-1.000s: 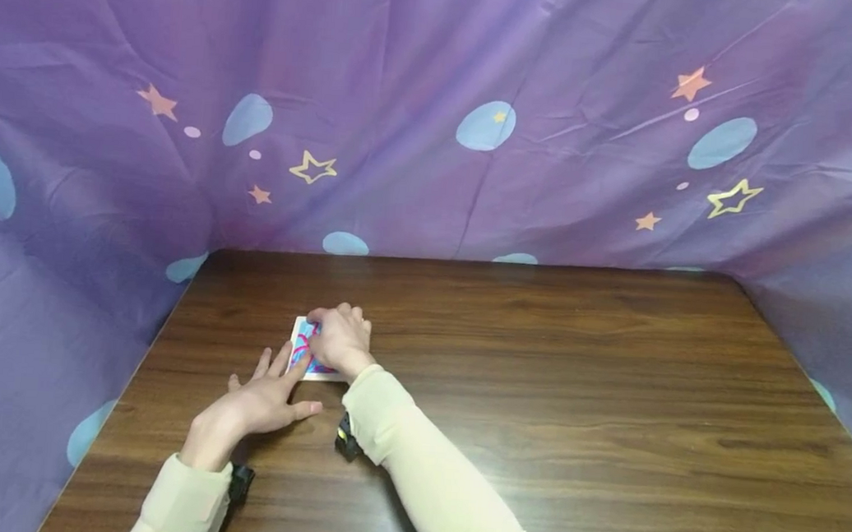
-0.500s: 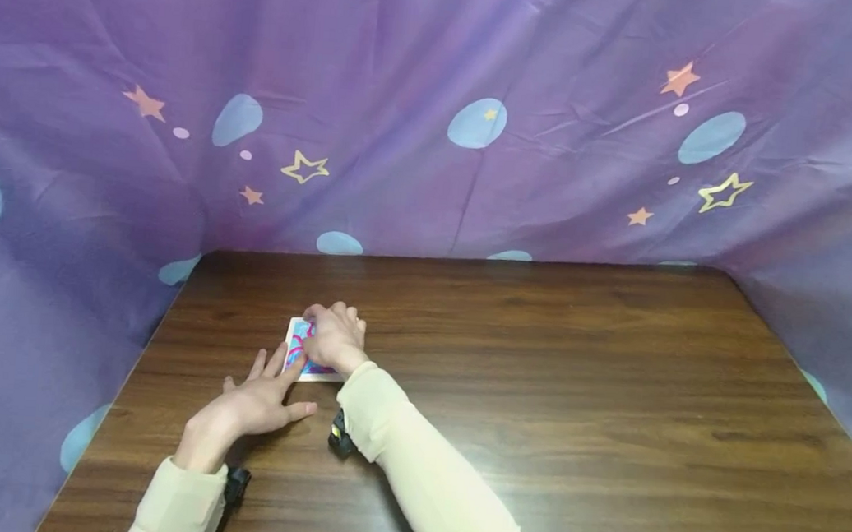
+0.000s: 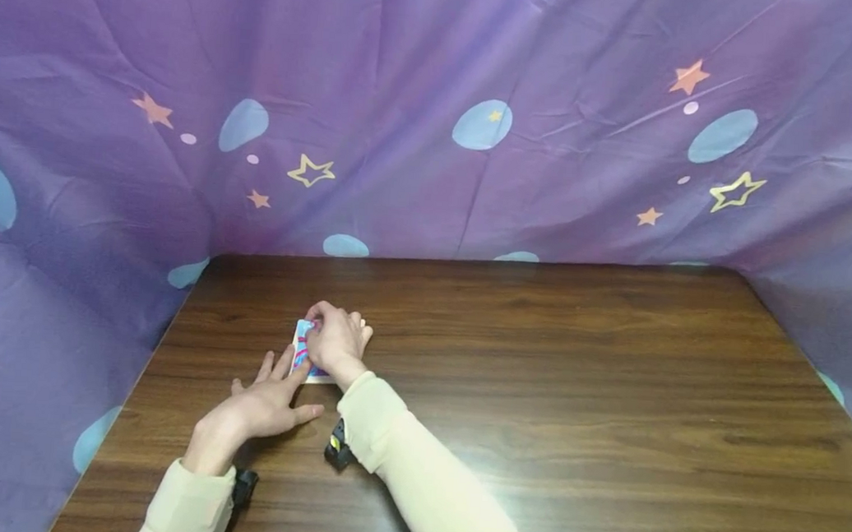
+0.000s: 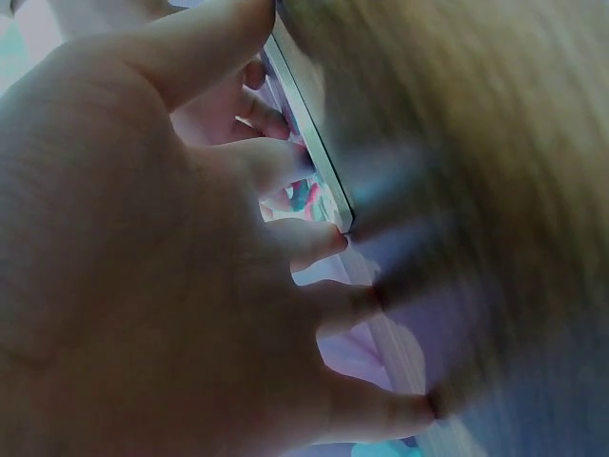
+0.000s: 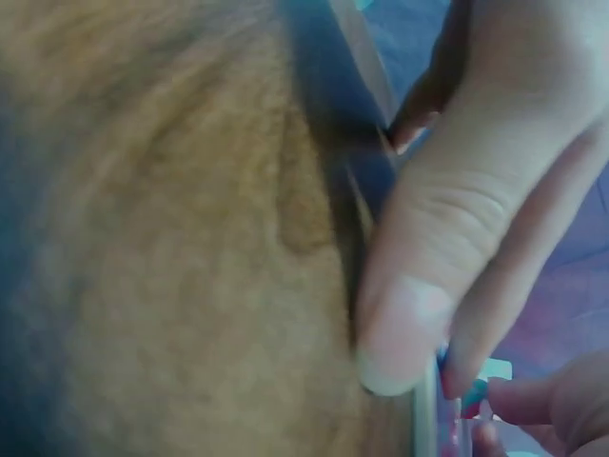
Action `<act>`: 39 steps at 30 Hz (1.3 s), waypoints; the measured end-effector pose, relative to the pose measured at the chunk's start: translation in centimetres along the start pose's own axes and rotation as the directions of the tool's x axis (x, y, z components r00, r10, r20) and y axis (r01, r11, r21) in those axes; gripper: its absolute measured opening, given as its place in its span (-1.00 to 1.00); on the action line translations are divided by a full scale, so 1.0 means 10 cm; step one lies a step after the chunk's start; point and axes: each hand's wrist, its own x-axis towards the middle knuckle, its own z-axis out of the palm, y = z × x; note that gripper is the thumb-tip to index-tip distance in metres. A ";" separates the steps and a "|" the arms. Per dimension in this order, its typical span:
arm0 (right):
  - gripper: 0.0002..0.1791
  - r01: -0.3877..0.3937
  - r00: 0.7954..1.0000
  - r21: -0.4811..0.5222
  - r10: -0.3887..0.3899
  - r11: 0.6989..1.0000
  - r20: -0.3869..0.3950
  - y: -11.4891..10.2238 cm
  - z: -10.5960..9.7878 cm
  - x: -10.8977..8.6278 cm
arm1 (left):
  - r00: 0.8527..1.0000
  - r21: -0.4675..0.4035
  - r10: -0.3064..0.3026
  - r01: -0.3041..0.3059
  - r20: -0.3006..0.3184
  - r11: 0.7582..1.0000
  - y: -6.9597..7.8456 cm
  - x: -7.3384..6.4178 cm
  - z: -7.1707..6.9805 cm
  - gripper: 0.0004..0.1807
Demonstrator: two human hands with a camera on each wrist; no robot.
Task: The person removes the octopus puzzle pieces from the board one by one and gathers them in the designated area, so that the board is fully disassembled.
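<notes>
A small flat picture board (image 3: pixel 301 348), white-rimmed with a blue and pink pattern, lies on the table's left half. My left hand (image 3: pixel 261 403) has its fingers spread, two fingertips at the board's left and near side, the thumb out toward me. In the left wrist view, the left hand (image 4: pixel 190 238) stands on its fingertips beside the board's edge (image 4: pixel 319 143). My right hand (image 3: pixel 339 342) is curled over the right part and hides it. The right wrist view has the thumb and curled fingers of the right hand (image 5: pixel 466 209) gripping along the board's side.
The brown wood-grain table (image 3: pixel 573 392) extends widely to the right. A purple curtain (image 3: pixel 423 93) with stars and blue ovals hangs round its back and sides. Dark wrist cameras (image 3: pixel 339 448) sit under the pale sleeves.
My right hand has bunched up a little over the board, and its wrist has shifted slightly. My left hand keeps its place; the whole head view shifts slightly.
</notes>
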 end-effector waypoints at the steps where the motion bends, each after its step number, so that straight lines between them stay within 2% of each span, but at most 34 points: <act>1: -0.83 0.000 1.000 0.017 0.000 1.000 -0.001 0.00 0.00 0.00 | 1.000 -0.003 -0.002 0.002 0.001 1.000 0.00 0.00 0.00 -0.07; 5: -0.85 0.002 1.000 0.116 -0.005 0.993 0.023 0.00 -0.03 0.00 | 1.000 -0.008 -0.010 0.010 0.003 1.000 0.00 -0.01 0.01 -0.06; 9: -0.87 0.004 1.000 0.235 -0.010 0.972 0.021 0.02 -0.07 0.00 | 1.000 -0.010 -0.004 0.004 -0.001 1.000 0.01 -0.01 0.02 -0.06; 14: -0.88 0.027 0.999 0.387 -0.032 0.921 0.006 0.04 -0.17 0.00 | 1.000 -0.004 -0.005 0.005 -0.005 1.000 0.02 -0.01 0.01 -0.05; 18: -0.90 0.017 0.999 0.475 -0.031 0.880 0.021 0.06 -0.25 0.01 | 1.000 0.005 -0.009 0.009 -0.006 1.000 0.01 -0.01 0.00 -0.05; 23: -0.88 -0.006 0.999 0.582 -0.021 0.813 0.040 0.09 -0.35 0.02 | 1.000 0.007 -0.013 0.013 0.004 1.000 0.00 -0.01 -0.01 -0.05; 32: -0.89 -0.028 0.996 0.712 -0.041 0.702 0.080 0.14 -0.51 0.01 | 1.000 0.014 -0.014 0.014 0.000 1.000 0.01 -0.01 -0.01 -0.05; 39: -0.88 -0.030 0.993 0.773 -0.070 0.633 0.096 0.17 -0.65 0.00 | 1.000 0.029 -0.004 0.004 -0.011 1.000 0.02 -0.01 -0.02 -0.04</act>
